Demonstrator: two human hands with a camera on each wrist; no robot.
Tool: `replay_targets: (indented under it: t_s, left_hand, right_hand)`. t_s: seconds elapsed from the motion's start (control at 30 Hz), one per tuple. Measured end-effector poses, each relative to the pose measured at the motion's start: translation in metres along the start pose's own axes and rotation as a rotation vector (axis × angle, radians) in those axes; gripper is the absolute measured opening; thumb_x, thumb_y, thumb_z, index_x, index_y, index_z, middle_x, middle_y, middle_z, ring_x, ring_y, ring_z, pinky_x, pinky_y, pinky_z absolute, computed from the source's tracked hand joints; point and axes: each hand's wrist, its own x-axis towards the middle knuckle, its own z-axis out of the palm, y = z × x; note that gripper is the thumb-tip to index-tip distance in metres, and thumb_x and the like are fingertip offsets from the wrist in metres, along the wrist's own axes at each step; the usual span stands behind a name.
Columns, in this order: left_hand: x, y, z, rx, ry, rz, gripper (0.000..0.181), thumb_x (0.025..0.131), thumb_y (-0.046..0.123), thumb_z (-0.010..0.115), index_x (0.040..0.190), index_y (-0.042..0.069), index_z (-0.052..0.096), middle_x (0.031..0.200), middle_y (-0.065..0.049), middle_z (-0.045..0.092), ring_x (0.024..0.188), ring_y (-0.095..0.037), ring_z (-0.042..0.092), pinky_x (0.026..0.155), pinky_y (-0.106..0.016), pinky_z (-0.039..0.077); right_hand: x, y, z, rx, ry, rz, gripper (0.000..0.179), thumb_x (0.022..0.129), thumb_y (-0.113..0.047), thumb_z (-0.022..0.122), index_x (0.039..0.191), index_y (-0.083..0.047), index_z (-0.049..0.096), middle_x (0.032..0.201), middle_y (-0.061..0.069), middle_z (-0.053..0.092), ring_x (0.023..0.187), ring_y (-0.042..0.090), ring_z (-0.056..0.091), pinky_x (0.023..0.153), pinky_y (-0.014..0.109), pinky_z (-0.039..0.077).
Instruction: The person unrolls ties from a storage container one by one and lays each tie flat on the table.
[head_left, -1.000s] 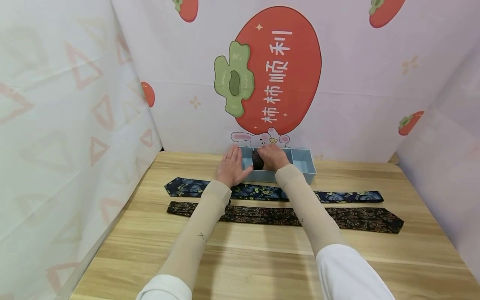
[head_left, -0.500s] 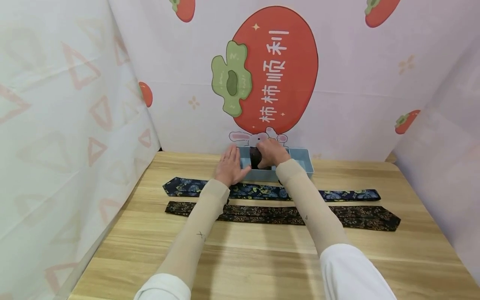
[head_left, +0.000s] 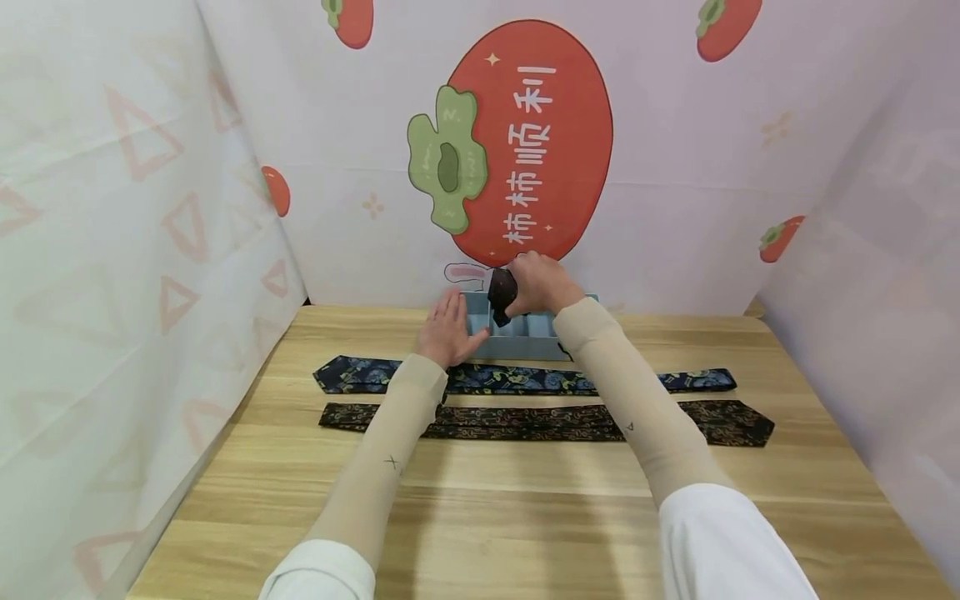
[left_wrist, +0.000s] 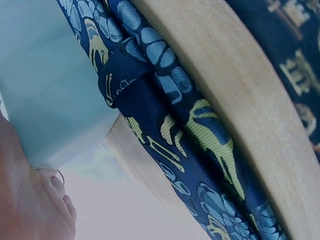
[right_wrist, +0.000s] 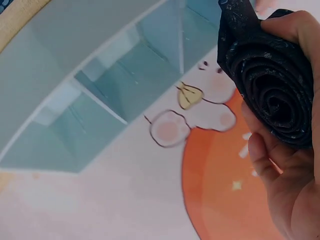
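Observation:
A dark patterned necktie rolled into a coil (right_wrist: 275, 97) is gripped by my right hand (head_left: 542, 282), fingers and thumb around its sides. In the head view the rolled necktie (head_left: 502, 293) hangs above the pale blue divided box (head_left: 517, 347). My left hand (head_left: 447, 330) lies with straight fingers against the box's left end; part of it shows at the left wrist view's lower left edge. Directly in front of the box lies a navy necktie (head_left: 517, 380) with blue and yellow figures. Nearer to me is a black necktie (head_left: 525, 423) with small reddish figures. My right forearm covers part of both.
The box's compartments (right_wrist: 135, 65) are parted by thin upright dividers. Behind the box stands a backdrop (head_left: 360, 242) with a large red persimmon print. White cloth walls (head_left: 112, 333) flank the wooden table (head_left: 480, 525) on the left and right.
My right hand has lifted the rolled necktie up out of the box's compartment. My left hand has stayed at the box's left end. The head view has shifted slightly to the right.

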Motion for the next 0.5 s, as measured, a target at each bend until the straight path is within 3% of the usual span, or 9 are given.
replay_targets:
  t_s: [0.17,0.3,0.37,0.5]
  left_hand:
    - [0.000,0.001,0.000,-0.015,-0.019,0.008,0.093,0.107,0.069,0.031,0.169,0.002,0.010,0.179,-0.013,0.006,0.168,-0.029,0.007,0.137,-0.043,0.014]
    - [0.002,0.000,0.000,-0.012,-0.020,0.016,0.094,0.107,0.068,0.031,0.169,0.001,0.009,0.179,-0.014,0.006,0.168,-0.030,0.007,0.137,-0.044,0.013]
    - [0.002,-0.002,0.001,-0.013,-0.021,0.021,0.094,0.107,0.068,0.030,0.169,0.001,0.008,0.179,-0.015,0.006,0.168,-0.030,0.005,0.137,-0.044,0.012]
    - [0.003,-0.003,0.002,-0.025,-0.027,0.025,0.094,0.108,0.068,0.029,0.169,0.000,0.006,0.179,-0.015,0.004,0.168,-0.031,0.004,0.137,-0.044,0.010]
  right_hand:
    - [-0.017,-0.003,-0.022,0.071,0.020,0.012,0.070,0.078,-0.041,0.092,0.134,-0.008,0.067,0.111,0.008,0.075,0.094,0.025,0.071,0.084,0.042,0.062]
    - [-0.032,-0.009,-0.038,0.077,0.020,0.024,0.063,0.079,-0.041,0.089,0.128,-0.008,0.068,0.096,0.007,0.072,0.078,0.023,0.067,0.068,0.038,0.054]
    - [-0.042,-0.013,-0.045,0.084,0.016,0.027,0.065,0.080,-0.042,0.089,0.130,-0.009,0.066,0.097,0.008,0.071,0.076,0.023,0.065,0.066,0.038,0.053]
    - [-0.063,-0.021,-0.054,0.137,0.040,-0.008,0.090,0.078,-0.041,0.091,0.153,-0.014,0.050,0.131,0.006,0.065,0.094,0.022,0.065,0.079,0.040,0.056]
